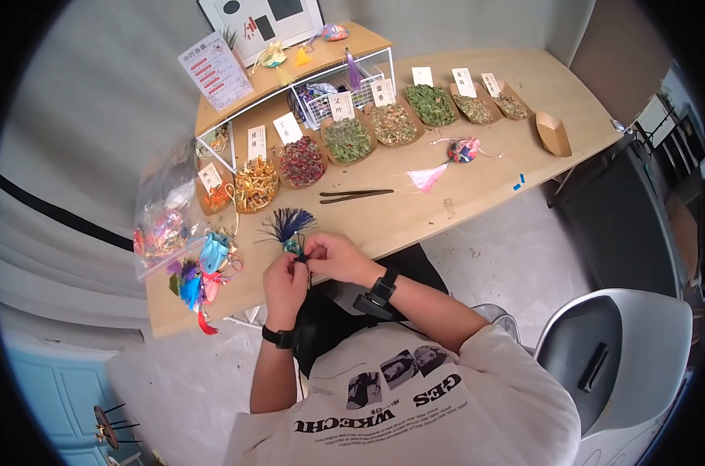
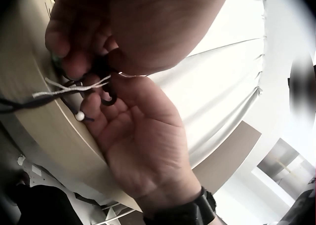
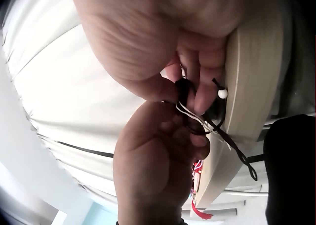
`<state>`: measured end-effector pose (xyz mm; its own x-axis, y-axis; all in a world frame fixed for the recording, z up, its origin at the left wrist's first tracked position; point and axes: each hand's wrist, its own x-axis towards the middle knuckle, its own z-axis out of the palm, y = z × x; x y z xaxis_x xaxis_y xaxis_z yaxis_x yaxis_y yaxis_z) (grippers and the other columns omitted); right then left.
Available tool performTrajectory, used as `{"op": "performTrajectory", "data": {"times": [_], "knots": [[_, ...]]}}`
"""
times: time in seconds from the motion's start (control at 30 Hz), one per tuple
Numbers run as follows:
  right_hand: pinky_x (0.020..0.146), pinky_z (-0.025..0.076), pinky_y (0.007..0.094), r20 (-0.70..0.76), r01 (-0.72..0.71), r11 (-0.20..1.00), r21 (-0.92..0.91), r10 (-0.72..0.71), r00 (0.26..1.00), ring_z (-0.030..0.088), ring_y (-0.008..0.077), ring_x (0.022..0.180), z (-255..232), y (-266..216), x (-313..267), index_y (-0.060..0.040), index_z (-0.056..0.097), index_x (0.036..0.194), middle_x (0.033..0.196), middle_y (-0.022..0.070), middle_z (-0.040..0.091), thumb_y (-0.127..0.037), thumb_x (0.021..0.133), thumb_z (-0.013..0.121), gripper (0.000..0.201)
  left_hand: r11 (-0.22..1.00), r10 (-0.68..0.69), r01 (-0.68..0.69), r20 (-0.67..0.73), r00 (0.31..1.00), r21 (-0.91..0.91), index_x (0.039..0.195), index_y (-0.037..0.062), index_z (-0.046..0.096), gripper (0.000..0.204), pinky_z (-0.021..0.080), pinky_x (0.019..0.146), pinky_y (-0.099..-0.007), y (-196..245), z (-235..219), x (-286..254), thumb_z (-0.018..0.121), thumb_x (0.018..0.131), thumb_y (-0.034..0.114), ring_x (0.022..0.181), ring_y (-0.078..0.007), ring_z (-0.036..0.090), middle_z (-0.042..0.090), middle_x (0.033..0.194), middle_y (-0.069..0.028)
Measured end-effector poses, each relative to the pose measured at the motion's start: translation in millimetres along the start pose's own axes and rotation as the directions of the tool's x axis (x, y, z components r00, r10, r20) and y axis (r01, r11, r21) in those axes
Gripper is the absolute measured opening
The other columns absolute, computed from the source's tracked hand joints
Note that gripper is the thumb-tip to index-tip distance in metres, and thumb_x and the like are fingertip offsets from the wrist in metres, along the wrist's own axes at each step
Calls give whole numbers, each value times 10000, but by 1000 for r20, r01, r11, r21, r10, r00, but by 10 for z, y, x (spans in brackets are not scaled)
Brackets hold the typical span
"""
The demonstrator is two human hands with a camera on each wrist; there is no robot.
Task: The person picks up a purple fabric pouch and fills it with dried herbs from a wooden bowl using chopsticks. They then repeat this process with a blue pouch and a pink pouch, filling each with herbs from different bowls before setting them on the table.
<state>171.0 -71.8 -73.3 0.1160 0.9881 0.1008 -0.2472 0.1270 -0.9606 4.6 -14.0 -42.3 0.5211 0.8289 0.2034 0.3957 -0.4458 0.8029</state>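
Note:
At the table's near edge, both hands work close together on a small green-blue sachet [image 1: 292,246] with a dark blue tassel [image 1: 288,221]. My left hand [image 1: 285,289] and my right hand [image 1: 338,260] pinch its black cord [image 3: 239,156] between thumbs and fingertips. Pale threads [image 2: 64,91] run along the cord in the wrist views. A white bead [image 3: 222,93] hangs on a dark strand beside the right fingers. Between the hands the cord makes a dark loop, and the fingers partly hide it. Most of the sachet is hidden in both wrist views.
Black tweezers [image 1: 356,195] lie ahead of the hands. Labelled paper trays of dried herbs [image 1: 348,140] curve across the table [image 1: 492,186]. A pink-tasselled sachet [image 1: 463,150] lies at right. Colourful sachets [image 1: 215,252] and a plastic bag [image 1: 166,221] lie left. A chair [image 1: 624,357] stands behind right.

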Motion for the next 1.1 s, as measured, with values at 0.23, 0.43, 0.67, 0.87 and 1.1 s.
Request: {"op": "performTrajectory", "data": {"times": [0.23,0.43,0.67,0.87,1.1], "knots": [[621,501,269,-20,111,981,-161,-115,993,577,84,705,25,-8,-40,-14,602,941,764,13,599,9,817,692,155,999,27,-27,-2,1000,24,929,-29,662,112,507,587,-342,84,-6,-73,668,897,79,594,-221,657,679,707,-131],[616,500,281,-118,108,966,-236,-139,983,588,104,700,113,4,-33,-4,615,928,768,46,623,-12,857,649,79,991,81,-84,40,996,102,925,-23,658,112,506,605,-411,78,-5,-29,646,901,86,646,-322,670,666,735,-185],[576,498,254,-158,134,970,-200,-167,973,601,80,683,82,-14,-15,-12,602,976,780,29,624,-2,908,621,71,976,142,-142,13,990,164,964,-16,640,101,503,594,-388,74,44,69,647,889,51,640,-313,663,650,729,-183],[544,493,305,-109,178,906,-384,-236,966,615,138,613,20,8,44,4,590,919,731,74,610,-15,885,634,59,996,34,-37,44,998,78,967,-15,641,129,514,591,-358,81,-4,103,682,886,78,605,-233,660,655,699,-137],[585,498,342,-29,113,821,-560,-156,987,634,183,654,64,-101,81,4,611,874,704,105,589,-56,864,637,67,982,100,-111,77,992,152,944,-16,647,122,516,583,-404,141,-137,97,664,851,59,619,-329,655,641,726,-165]]}}
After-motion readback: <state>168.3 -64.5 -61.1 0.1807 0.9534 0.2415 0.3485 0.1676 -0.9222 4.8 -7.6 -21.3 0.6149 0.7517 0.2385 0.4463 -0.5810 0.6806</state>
